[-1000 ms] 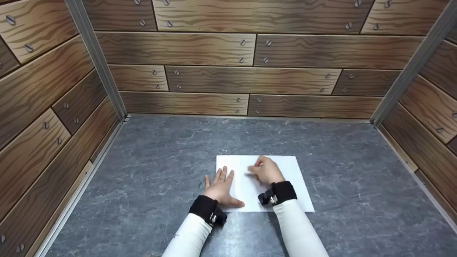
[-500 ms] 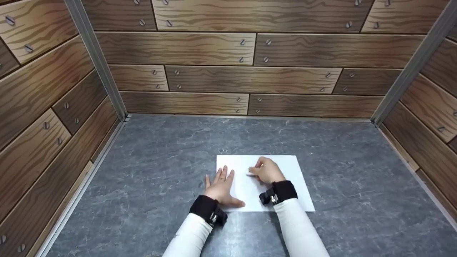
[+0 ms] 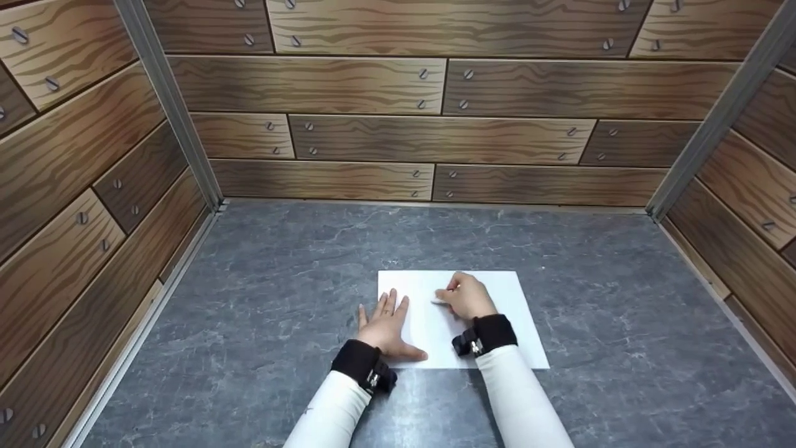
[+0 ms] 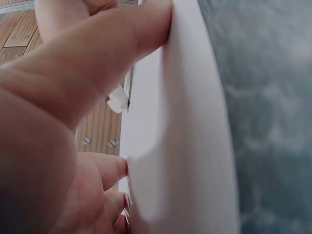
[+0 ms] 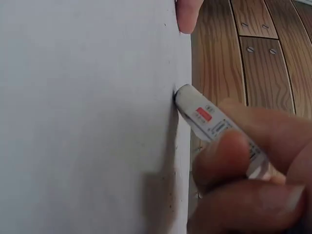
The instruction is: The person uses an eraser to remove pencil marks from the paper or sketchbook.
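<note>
A white sheet of paper (image 3: 429, 326) lies flat on the grey table. Spread across its left part, my left hand (image 3: 382, 330) presses it down with straight fingers and thumb out. My right hand (image 3: 469, 300) is over the upper middle of the sheet, pinching an eraser (image 5: 204, 114) between thumb and fingers. The eraser is white with printed lettering and a small red patch. It tilts, and its darkened end touches the paper, where small dark crumbs lie. The left wrist view also catches the white eraser end (image 4: 117, 100) beyond the left thumb.
The grey, marble-patterned table (image 3: 280, 280) surrounds the sheet. Wood-plank-patterned walls close it in at the back (image 3: 360, 180), left and right, with metal strips at the corners. Each wrist wears a black band with a small camera.
My right hand makes small rubbing shifts over nearly the same spot, the eraser blurred a second ago and sharper now. The left hand and the paper stay in place.
</note>
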`<act>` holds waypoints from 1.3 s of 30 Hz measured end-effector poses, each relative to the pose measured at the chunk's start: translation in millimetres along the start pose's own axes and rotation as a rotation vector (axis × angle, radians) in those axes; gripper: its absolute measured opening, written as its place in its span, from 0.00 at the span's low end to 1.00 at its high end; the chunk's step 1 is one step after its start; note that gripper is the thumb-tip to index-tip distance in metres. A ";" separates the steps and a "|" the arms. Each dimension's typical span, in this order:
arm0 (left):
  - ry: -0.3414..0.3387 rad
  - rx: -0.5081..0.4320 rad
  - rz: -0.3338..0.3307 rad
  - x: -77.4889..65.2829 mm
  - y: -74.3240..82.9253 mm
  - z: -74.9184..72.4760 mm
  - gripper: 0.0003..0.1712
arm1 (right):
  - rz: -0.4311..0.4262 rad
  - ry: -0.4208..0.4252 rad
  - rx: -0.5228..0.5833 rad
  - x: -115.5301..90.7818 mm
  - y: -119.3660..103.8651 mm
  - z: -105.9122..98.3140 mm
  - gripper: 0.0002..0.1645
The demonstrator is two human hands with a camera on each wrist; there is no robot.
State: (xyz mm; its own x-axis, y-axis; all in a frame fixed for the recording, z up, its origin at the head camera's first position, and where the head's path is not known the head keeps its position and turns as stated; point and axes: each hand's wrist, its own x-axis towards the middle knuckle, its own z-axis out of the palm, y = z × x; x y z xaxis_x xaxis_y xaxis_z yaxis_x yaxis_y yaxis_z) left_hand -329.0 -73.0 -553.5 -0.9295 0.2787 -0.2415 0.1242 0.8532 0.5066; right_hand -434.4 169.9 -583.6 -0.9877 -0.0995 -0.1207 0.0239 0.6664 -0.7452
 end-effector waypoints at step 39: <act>0.005 0.001 -0.011 -0.7 3.2 -2.6 0.76 | -0.126 -0.051 -0.241 22.4 -11.2 0.5 0.18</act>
State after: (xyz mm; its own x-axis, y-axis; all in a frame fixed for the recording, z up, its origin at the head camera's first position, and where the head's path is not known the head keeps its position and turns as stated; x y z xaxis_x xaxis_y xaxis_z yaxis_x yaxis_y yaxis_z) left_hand -328.9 -71.6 -549.5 -0.9325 0.2671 -0.2433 0.1142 0.8567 0.5029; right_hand -456.8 159.8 -578.3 -0.9714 -0.2253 -0.0745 -0.1417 0.8026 -0.5795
